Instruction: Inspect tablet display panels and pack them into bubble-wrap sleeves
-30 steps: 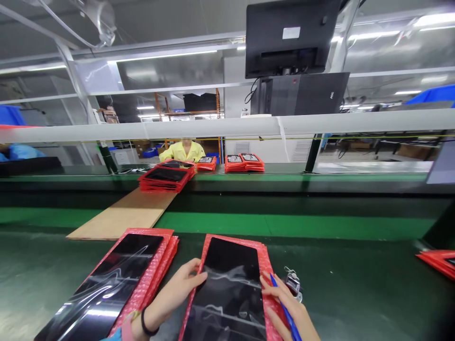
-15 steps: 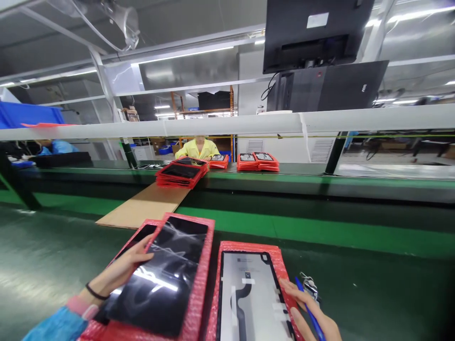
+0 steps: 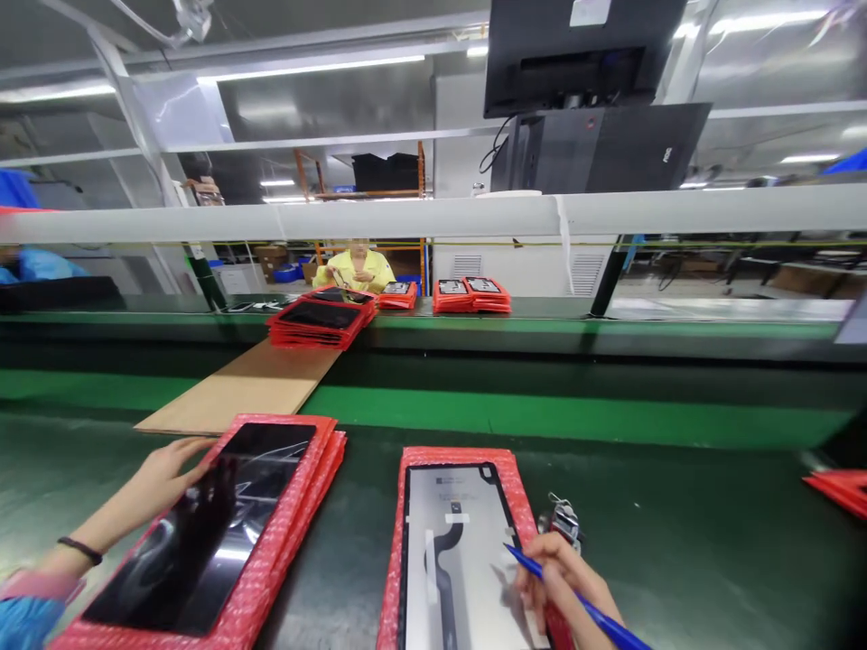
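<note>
My left hand (image 3: 169, 478) lies with fingers stretched over the upper left edge of a black glossy screen panel (image 3: 209, 533). That panel rests on a small stack of red bubble-wrap sleeves (image 3: 298, 515). In my right hand (image 3: 565, 578) is a slim blue pointed tool (image 3: 582, 603), its tip over the right edge of a second panel (image 3: 467, 578). This one shows its silver-grey back, with a black flex cable (image 3: 443, 564) and pale tape pieces, and lies on another red bubble-wrap sleeve (image 3: 391, 578). A small metal object (image 3: 565, 521) sits just behind my right hand.
Beyond the bench, a cardboard sheet (image 3: 237, 388) leads to a stack of red-wrapped panels (image 3: 315, 329). More red-wrapped stacks (image 3: 470, 296) stand on the far ledge. A person in yellow (image 3: 356, 269) sits behind it. A white rail (image 3: 406, 217) crosses above; red sleeves (image 3: 840, 492) show at right.
The black panel and its sleeve, tilted in my left hand before, now lie flat on the left stack. My left fingers have loosened. My right hand has brought the blue tool's tip over the silver-grey panel.
</note>
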Motion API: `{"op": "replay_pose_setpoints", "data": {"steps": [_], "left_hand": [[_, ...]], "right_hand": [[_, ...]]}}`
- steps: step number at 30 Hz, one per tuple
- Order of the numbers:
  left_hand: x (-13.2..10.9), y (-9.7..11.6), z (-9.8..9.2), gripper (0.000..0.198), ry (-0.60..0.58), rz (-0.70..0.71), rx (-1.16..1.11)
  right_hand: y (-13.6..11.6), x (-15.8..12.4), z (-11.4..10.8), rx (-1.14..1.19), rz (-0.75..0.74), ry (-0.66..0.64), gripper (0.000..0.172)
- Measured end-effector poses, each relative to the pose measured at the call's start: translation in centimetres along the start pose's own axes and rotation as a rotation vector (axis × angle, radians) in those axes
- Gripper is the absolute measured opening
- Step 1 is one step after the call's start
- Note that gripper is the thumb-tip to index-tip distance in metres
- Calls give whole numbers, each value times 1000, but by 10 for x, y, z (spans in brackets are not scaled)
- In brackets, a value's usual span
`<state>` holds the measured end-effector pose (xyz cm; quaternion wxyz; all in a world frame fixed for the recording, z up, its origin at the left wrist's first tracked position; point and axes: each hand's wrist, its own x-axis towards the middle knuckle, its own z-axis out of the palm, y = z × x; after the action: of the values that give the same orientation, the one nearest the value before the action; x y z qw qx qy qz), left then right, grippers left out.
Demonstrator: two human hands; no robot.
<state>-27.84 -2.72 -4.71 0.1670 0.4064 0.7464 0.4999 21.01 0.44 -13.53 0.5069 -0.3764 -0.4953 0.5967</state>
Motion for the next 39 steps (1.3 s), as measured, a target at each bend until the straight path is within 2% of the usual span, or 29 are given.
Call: {"op": "replay_pose_setpoints", "data": {"steps": [2,4,6,9,11,13,16,21,25,30,34,39], "left_hand": [[0,8,17,22,-60,-12,-28],[-12,17,44,29,-168,-41,-92],[-36,25,76,35,-333,-55,-171],[-82,34,122,39,-584,-121,-287],[-110,39,145,35,-782,-267,-392],[-130,43,157,31,-852,-402,-494],[-141,50,162,28,-875,-489,-558],[-138,63,160,25,-887,-539,-569],[-134,65,164,25,-867,-631,-630],[-132,73,177,21,-859,-580,-644],[-149,90,198,39,-921,-517,-727],[-168,97,216,66,-861,-483,-782]], "right_hand": [[0,-4,0,-140,-11,18,43],[1,-9,0,-305,-1,-9,44],[2,-14,0,-536,-24,8,47],[2,-19,3,-844,-114,96,41],[2,-21,5,-923,-127,93,38],[2,-22,6,-952,-124,54,38],[2,-22,6,-965,-120,-2,38],[0,-18,3,-861,-62,-96,35],[-3,-12,2,-726,-37,-79,38],[-3,-7,1,-442,36,-89,48],[1,-6,2,-263,81,-120,52],[-2,-6,-2,-126,36,-80,49]]}}
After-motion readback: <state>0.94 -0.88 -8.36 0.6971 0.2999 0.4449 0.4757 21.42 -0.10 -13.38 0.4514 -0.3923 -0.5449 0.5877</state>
